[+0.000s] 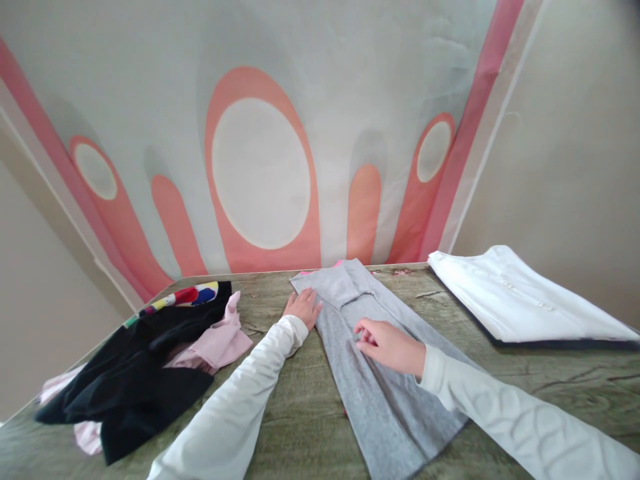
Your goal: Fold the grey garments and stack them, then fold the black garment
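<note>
A grey garment [380, 387] lies stretched out along the middle of the wooden table [300, 413], its far end folded over near the wall. My left hand [303, 308] rests flat on the garment's left edge with fingers stretched out. My right hand [385, 344] lies palm down on the middle of the grey cloth, its fingers bent and pressing into the fabric. Both arms wear white long sleeves.
A heap of black, pink and multicoloured clothes [150, 367] sits at the left of the table. A folded white garment [520, 300] over something dark lies at the right. A grey and pink patterned wall [260, 167] rises right behind the table's far edge.
</note>
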Available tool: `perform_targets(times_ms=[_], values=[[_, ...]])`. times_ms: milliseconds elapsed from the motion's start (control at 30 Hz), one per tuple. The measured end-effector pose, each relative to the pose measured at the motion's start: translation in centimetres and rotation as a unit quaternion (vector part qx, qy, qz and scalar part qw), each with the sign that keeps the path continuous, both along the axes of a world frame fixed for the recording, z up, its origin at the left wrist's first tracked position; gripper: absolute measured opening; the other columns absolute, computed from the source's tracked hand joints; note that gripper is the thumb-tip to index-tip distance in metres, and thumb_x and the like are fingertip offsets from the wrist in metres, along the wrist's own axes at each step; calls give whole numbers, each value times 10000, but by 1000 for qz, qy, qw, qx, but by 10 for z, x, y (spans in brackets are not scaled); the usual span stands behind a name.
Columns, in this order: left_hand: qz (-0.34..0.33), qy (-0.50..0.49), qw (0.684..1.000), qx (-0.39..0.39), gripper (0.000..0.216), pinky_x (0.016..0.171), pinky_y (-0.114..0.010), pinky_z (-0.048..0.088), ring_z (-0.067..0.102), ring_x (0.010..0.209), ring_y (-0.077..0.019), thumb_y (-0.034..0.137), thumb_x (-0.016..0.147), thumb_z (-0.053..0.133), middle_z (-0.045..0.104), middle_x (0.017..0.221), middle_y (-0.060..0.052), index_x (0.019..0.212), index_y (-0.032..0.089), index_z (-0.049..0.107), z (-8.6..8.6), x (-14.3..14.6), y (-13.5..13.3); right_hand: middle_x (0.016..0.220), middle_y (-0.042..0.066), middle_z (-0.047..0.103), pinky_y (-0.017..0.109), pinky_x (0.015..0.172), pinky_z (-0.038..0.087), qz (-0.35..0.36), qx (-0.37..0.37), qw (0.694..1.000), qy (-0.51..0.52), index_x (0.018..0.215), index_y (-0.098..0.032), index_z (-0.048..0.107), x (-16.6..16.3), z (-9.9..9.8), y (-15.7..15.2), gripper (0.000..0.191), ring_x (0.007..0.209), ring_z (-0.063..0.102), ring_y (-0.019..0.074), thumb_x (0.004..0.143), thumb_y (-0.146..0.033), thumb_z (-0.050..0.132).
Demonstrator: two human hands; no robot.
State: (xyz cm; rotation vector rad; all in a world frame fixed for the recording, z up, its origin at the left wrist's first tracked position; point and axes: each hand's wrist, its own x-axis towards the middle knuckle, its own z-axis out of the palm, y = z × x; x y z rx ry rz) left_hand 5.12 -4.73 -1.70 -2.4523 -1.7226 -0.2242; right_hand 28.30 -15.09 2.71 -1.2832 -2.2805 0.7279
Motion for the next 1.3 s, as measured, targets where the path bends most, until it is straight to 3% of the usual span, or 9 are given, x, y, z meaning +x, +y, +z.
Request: perform_targets(times_ms=[233,367,533,800,1100,1300], values=[[-10,8,999,-29,560,1011,-446,212,209,1283,-212,499,872,222,236,1410,-88,1321,173,292,-9,-3,3,679,-24,538,229,589,332,-46,47,998,7,1035,-199,462,-15,-19,-6,273,627,507,121,762,-195,476],[-15,17,999,-30,563,1009,-480,190,220,1278,-224,521,864,234,233,1412,-81,1326,203,279,-9,-3,4,650,-38,510,218,577,332,-46,47,997,45,993,-197,452,-12,-15,-2,236,592,485,108,760,-165,448],[-8,22,999,-36,550,1015,-486,157,215,1279,-228,511,867,240,225,1415,-77,1327,212,279,-8,-2,3,658,-34,524,216,570,309,-58,33,997,-30,935,-202,497,-4,-14,0,185,609,483,110,755,-175,462],[-30,14,999,-32,487,1020,-477,167,279,1253,-221,442,886,225,314,1375,-86,1273,186,371,6,11,-9,709,-13,556,234,589,302,-33,38,996,-73,1046,-195,470,0,-8,-20,276,639,506,126,775,-252,475],[-60,5,998,-24,652,1013,-448,206,229,1275,-227,587,841,193,233,1409,-97,1337,170,267,-10,16,-18,682,-22,540,233,581,304,11,-20,997,-73,1089,-219,461,9,0,-52,317,622,491,130,774,-250,475],[-58,12,998,-28,675,1012,-463,193,215,1281,-233,599,835,189,218,1414,-98,1343,159,255,-7,16,-18,687,-14,555,233,595,306,3,-25,995,-101,1023,-218,510,22,8,-54,235,631,503,128,799,-248,444]])
